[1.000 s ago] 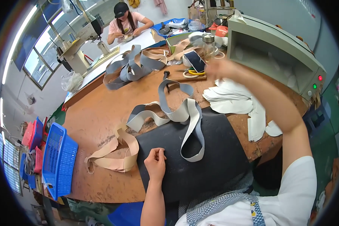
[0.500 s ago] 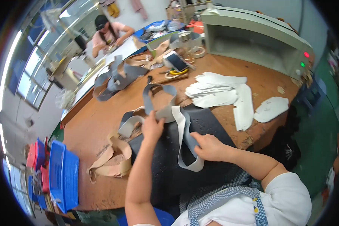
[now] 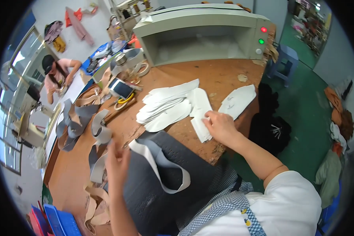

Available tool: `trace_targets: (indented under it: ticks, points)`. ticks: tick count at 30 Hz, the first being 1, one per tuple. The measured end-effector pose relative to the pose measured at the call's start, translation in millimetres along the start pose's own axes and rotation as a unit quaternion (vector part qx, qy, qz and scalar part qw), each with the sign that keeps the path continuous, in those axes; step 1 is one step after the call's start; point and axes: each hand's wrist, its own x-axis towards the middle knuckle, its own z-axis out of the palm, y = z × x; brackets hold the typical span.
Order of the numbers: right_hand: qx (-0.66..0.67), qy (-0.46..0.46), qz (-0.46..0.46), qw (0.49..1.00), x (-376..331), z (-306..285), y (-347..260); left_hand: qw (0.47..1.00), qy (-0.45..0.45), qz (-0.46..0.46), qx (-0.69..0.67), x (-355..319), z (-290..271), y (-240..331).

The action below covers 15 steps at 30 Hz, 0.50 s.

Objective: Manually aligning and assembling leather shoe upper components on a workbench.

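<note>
The right hand [image 3: 220, 126] is pinching a white sole piece [image 3: 200, 128] (fingers pressed together); the blurry left hand [image 3: 118, 159] is spread. The white pile [image 3: 167, 106] might slide apart if bumped.

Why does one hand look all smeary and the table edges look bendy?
In the head view, the left hand is blurred, smeared over the dark mat; the right hand on the white pieces looks sharp. The fisheye lens curves the wooden table edges and leaves black corners.
</note>
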Motion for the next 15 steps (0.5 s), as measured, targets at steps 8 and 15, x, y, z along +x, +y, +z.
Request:
trace_targets:
  ticks: [8,15]
  points:
    - [-0.048,0.078,-0.005,0.996,66.4,-19.3,60.8,0.996,0.010,-0.089,-0.016,-107.1,44.3,69.8]
    - [-0.052,0.040,-0.048,0.997,123.5,2.7,76.1,0.960,0.202,-0.191,-0.035,-120.3,44.2,21.8]
